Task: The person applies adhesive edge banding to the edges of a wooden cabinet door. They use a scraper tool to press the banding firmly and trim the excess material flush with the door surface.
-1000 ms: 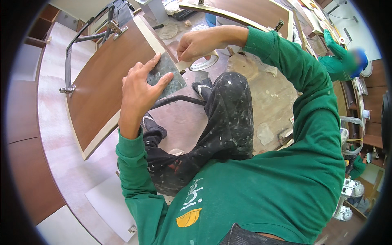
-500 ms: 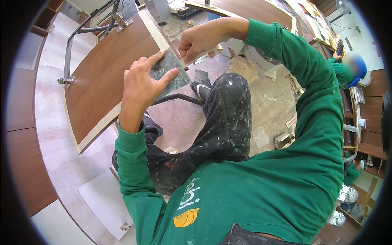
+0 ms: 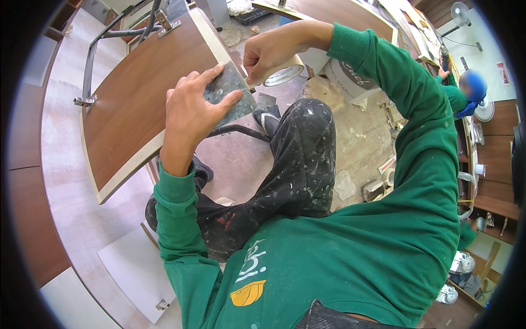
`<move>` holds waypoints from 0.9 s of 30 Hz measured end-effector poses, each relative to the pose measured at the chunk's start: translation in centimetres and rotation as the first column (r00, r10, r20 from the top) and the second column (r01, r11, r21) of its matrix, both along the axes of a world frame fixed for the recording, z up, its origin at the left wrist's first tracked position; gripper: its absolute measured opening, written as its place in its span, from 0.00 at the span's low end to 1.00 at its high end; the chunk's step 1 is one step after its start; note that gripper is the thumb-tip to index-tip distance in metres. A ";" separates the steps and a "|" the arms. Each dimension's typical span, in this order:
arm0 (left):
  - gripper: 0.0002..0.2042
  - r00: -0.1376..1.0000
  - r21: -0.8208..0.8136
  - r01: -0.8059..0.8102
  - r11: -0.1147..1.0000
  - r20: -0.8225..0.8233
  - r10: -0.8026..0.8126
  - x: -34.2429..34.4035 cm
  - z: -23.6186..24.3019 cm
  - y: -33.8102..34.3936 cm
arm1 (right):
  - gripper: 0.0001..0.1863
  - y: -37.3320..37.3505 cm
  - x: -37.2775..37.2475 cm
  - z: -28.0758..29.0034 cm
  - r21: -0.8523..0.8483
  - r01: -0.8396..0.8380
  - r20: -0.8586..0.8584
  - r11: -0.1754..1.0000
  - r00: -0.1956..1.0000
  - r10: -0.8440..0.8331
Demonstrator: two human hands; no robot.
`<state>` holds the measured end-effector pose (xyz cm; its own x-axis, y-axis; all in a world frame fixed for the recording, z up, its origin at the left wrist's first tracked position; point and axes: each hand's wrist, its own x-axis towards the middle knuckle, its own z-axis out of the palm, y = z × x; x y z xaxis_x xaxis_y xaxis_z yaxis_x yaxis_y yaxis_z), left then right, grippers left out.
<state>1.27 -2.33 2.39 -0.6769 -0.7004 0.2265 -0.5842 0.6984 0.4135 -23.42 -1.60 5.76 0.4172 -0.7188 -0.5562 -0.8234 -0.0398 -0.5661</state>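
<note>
My left hand lies with fingers and thumb spread over a thin grey metal plate, pressing it at the corner of a curved brown wood-grain panel. Cream strips run along the panel's edges, and metal hinges sit on it. Just beyond the plate, my right hand is closed on a roll of cream masking tape. Its fingertips are close to the panel's edge; whether a strip of tape runs from them is hard to make out.
Below the panel is a dark metal frame. A printed carton and scraps lie on the floor to the right. Another brown panel is at the far side, a white one at lower left. A co-worker is at far right.
The tape roll has turned in my right hand, so more of its flat side shows. My left hand keeps its place on the plate. The whole view has shifted slightly.
</note>
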 end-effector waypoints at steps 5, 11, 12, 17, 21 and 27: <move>0.31 1.000 -0.021 0.013 1.000 -0.002 -0.013 0.0 0.1 0.0 | 0.14 -0.8 -0.4 -0.7 -0.023 -0.045 0.032 0.999 0.998 0.046; 0.31 1.000 -0.055 0.009 0.998 0.014 -0.008 0.2 -0.2 0.1 | 0.13 -0.8 -0.3 -1.1 -0.012 -0.035 0.039 0.999 0.999 0.036; 0.31 1.000 -0.064 0.008 0.998 0.021 -0.007 0.2 -0.2 0.1 | 0.13 -0.8 -0.4 -1.1 -0.003 -0.031 0.048 1.000 0.998 0.031; 0.31 1.000 -0.052 0.017 0.998 0.024 -0.015 0.1 -0.2 -0.1 | 0.12 -0.7 -0.4 -1.1 -0.026 -0.038 0.063 0.999 0.997 0.039; 0.32 0.999 -0.050 0.008 0.999 0.045 -0.005 0.2 -0.1 0.0 | 0.11 -0.4 0.1 -0.7 -0.060 -0.026 0.041 0.998 0.999 0.028; 0.31 1.000 -0.073 0.016 0.997 0.023 -0.015 0.1 -0.3 -0.2 | 0.12 -0.8 0.1 -0.7 -0.090 -0.042 -0.003 0.995 0.999 0.042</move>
<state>1.40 -2.50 2.06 -0.6930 -0.6718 0.2616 -0.5817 0.7354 0.3476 -23.34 -2.38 5.01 0.4477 -0.7476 -0.4906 -0.8205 -0.1254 -0.5577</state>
